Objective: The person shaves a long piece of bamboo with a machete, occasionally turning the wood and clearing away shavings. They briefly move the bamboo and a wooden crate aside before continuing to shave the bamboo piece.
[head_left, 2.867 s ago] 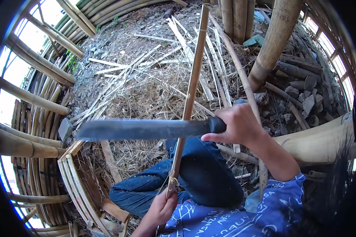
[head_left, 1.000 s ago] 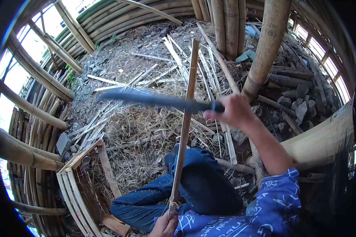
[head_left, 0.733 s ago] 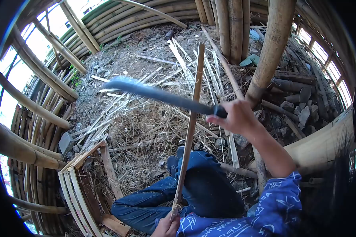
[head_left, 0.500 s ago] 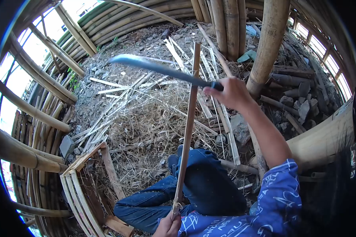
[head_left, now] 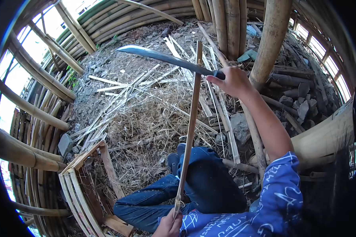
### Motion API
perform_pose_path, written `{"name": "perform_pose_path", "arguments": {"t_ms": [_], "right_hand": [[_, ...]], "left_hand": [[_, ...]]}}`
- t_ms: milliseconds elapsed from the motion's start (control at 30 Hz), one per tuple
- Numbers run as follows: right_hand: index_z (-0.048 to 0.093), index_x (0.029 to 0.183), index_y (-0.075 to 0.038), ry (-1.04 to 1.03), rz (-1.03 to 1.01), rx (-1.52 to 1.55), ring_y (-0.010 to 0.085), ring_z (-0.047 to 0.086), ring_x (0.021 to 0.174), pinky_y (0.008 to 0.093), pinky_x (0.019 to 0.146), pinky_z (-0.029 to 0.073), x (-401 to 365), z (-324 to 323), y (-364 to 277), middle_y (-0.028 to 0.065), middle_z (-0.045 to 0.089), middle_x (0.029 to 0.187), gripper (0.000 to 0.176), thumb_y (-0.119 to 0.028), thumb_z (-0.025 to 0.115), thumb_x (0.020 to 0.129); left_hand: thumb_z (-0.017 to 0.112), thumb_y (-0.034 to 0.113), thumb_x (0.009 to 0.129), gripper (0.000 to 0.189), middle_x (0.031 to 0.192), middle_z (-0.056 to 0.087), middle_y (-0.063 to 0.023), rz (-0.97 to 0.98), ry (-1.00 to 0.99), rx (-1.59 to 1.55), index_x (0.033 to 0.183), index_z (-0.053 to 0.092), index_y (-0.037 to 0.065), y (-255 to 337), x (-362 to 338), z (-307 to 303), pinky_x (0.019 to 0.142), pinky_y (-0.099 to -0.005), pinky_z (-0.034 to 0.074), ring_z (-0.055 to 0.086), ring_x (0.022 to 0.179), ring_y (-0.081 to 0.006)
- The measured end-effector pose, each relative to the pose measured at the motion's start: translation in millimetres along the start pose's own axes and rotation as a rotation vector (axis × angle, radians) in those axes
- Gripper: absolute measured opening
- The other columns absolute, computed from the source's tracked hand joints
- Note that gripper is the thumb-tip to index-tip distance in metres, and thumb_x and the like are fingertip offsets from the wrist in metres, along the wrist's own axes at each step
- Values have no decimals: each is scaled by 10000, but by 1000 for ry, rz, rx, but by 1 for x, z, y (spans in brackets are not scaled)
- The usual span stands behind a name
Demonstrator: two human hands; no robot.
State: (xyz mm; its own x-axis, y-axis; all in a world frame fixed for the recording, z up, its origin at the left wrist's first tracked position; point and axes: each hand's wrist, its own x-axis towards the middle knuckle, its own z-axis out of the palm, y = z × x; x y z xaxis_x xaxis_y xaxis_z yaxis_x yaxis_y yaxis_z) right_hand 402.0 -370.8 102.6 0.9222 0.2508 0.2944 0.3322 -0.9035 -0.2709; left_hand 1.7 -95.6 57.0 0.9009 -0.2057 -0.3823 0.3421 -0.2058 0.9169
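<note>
My right hand [head_left: 234,82] is wrapped round the dark handle of a machete [head_left: 162,58]. Its long curved blade points left and lies across the upper part of a split bamboo strip [head_left: 190,126]. Down by my lap, my left hand [head_left: 169,226] grips the strip's lower end. The strip stands slanted up and away from me, passing in front of my bent knee [head_left: 209,170]. Blade and strip appear to touch near the strip's top; the exact contact is hard to make out.
Thin shavings [head_left: 150,118] and pale bamboo strips [head_left: 122,93] litter the ground ahead. A wooden crate [head_left: 73,193] stands at my left. Thick bamboo poles [head_left: 271,39] rise around me, one lying close at right [head_left: 324,138]. Broken stones [head_left: 303,110] lie at the right.
The machete blade has shifted slightly right and its tip has turned a little upward. The strip's upper end has moved slightly right and up. My left hand stays in place.
</note>
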Motion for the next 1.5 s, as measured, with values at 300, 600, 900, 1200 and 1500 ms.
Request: {"name": "perform_pose_path", "arguments": {"t_ms": [300, 600, 900, 1200, 1500], "right_hand": [[565, 568, -115, -191, -298, -155, 169, 650, 558, 326, 583, 550, -23, -18, -30, 19, 576, 542, 814, -887, 381, 748], [608, 627, -85, -35, -144, -20, 213, 627, 491, 364, 541, 540, -6, -9, -20, 46, 559, 511, 829, -879, 404, 748], [600, 620, -71, -45, 34, -38, 232, 657, 572, 396, 587, 539, 21, -5, 0, 68, 559, 513, 790, -834, 464, 769], [642, 670, -12, -60, 122, -102, 305, 698, 686, 426, 679, 568, 35, -13, 1, 141, 656, 658, 874, -860, 443, 747], [646, 683, -89, -208, -97, -111, 197, 661, 639, 357, 622, 555, 14, -15, -10, 67, 615, 628, 794, -852, 442, 760]], "left_hand": [[369, 58, 960, 504, 1198, 576, -222, 34, -28, -1, 1452, 292, -21, -4, 2, -3, 941, -357, 409, 550, 1035, -316], [368, 33, 949, 510, 1244, 548, -260, 67, -106, -12, 1450, 293, -24, -2, 1, -7, 984, -372, 390, 539, 1116, -344], [395, 73, 975, 482, 1257, 522, -298, -121, 333, 1599, 1440, 308, -13, -332, -12, 89, 995, -380, 386, 514, 1188, -400], [411, 93, 971, 387, 909, 568, -293, 12, 50, 66, 1351, 390, 20, 56, -1, -8, 744, -456, 421, 536, 807, -413], [413, 77, 956, 381, 951, 586, -275, 71, 34, 74, 1331, 401, 8, 11, 1, -5, 776, -439, 431, 556, 849, -406]]}}
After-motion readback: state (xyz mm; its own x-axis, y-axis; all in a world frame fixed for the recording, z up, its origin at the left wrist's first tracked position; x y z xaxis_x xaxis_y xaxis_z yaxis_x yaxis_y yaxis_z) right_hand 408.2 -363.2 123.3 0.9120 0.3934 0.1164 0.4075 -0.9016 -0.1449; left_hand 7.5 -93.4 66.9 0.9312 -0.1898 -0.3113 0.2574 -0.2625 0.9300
